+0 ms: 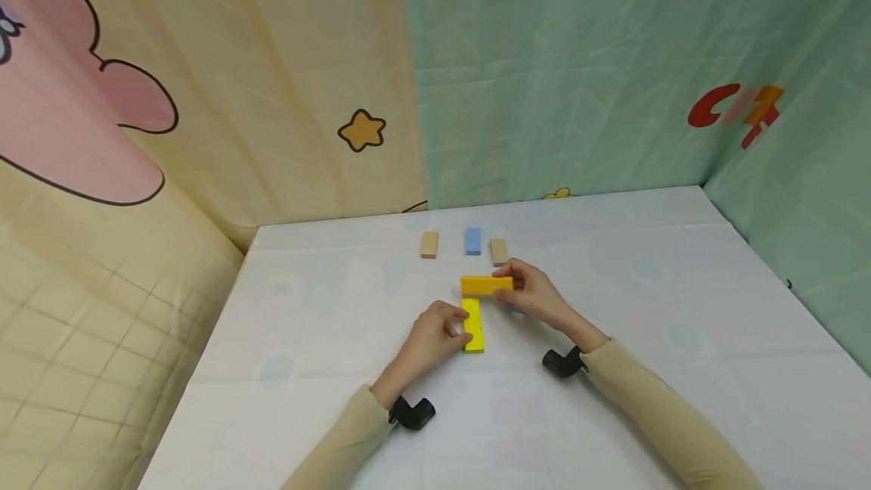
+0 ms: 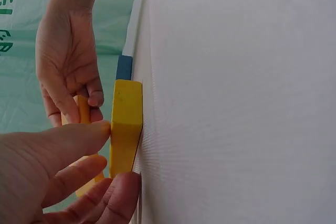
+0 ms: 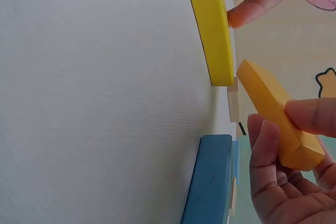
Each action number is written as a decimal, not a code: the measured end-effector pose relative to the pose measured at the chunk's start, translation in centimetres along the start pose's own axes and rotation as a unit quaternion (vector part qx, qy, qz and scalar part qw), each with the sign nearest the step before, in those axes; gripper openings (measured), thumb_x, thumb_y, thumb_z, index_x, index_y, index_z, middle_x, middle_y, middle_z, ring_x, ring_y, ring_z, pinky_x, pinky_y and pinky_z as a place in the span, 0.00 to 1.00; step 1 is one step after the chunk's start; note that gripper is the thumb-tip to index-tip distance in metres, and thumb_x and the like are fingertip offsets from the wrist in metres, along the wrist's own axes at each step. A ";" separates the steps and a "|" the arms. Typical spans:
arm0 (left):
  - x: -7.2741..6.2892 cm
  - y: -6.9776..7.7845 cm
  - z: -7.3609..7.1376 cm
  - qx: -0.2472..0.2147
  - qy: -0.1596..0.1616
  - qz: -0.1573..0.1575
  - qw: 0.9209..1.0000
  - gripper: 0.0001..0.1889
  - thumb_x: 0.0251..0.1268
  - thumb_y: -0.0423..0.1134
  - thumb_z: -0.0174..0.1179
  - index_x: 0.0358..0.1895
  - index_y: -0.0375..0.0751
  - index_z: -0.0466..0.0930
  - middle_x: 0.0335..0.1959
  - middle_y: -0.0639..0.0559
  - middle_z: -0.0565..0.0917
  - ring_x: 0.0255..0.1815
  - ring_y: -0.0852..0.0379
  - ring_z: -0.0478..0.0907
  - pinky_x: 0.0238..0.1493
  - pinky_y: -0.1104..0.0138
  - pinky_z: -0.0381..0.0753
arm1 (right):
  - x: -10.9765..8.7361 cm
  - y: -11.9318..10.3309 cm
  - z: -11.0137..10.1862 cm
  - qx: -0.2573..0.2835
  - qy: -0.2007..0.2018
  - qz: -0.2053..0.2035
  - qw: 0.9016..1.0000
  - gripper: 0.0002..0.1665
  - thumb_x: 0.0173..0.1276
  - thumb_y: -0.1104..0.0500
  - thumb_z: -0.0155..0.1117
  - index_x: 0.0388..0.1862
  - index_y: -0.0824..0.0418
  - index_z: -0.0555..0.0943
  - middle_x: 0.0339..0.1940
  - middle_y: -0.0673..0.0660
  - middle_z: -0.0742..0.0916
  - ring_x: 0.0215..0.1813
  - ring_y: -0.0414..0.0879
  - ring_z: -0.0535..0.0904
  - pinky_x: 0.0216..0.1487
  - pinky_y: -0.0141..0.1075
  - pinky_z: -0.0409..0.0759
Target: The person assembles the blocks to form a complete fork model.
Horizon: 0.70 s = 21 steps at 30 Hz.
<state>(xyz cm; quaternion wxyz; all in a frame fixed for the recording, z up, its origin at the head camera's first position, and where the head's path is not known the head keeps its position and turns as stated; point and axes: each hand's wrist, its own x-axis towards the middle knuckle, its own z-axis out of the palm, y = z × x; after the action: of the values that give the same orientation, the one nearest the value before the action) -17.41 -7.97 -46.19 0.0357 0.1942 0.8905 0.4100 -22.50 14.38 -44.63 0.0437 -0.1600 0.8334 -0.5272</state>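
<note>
The orange block appeared raised over the matte white worktop, crosswise near the twelve o'clock end of the yellow block. The right hand pinched it; the left hand touched the yellow block's nine o'clock side, thumb and finger spread; whether they pinched, I cannot tell. A slipping right grip might have knocked the yellow block askew. Both were smooth oblongs; towards twelve o'clock lay a blue block between two wood-toned blocks.
</note>
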 end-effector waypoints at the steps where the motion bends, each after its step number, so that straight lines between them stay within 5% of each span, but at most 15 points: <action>1: -0.2 0.0 0.0 0.008 -0.007 0.013 1.000 0.17 0.55 0.36 0.69 0.48 0.35 0.81 0.46 0.48 0.76 0.30 0.61 0.74 0.31 0.73 0.76 | 0.1 -0.1 0.1 -0.007 -0.001 0.000 1.000 0.13 0.62 0.65 0.67 0.45 0.64 0.77 0.48 0.61 0.81 0.34 0.48 0.74 0.34 0.31 0.75; 10: -1.0 -0.3 -0.4 0.044 -0.056 0.082 0.994 0.26 0.53 0.40 0.71 0.56 0.35 0.79 0.62 0.47 0.74 0.37 0.60 0.75 0.37 0.73 0.76 | 0.7 0.0 0.5 -0.068 -0.002 -0.042 0.997 0.12 0.61 0.69 0.66 0.44 0.65 0.78 0.41 0.58 0.82 0.33 0.47 0.69 0.33 0.35 0.67; 21: -0.7 -0.5 -0.5 0.057 -0.049 0.065 0.995 0.24 0.54 0.40 0.71 0.56 0.40 0.80 0.61 0.53 0.75 0.33 0.62 0.74 0.34 0.74 0.74 | 1.7 -0.4 0.8 -0.089 -0.013 -0.023 0.996 0.10 0.62 0.68 0.64 0.42 0.64 0.78 0.40 0.58 0.83 0.34 0.48 0.71 0.35 0.38 0.69</action>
<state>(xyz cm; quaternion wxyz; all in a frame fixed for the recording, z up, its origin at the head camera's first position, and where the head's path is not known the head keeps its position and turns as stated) -17.06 -8.85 -46.34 0.0417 0.2729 0.8952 0.3500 -23.84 12.95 -44.43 0.0279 -0.1890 0.8725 -0.4497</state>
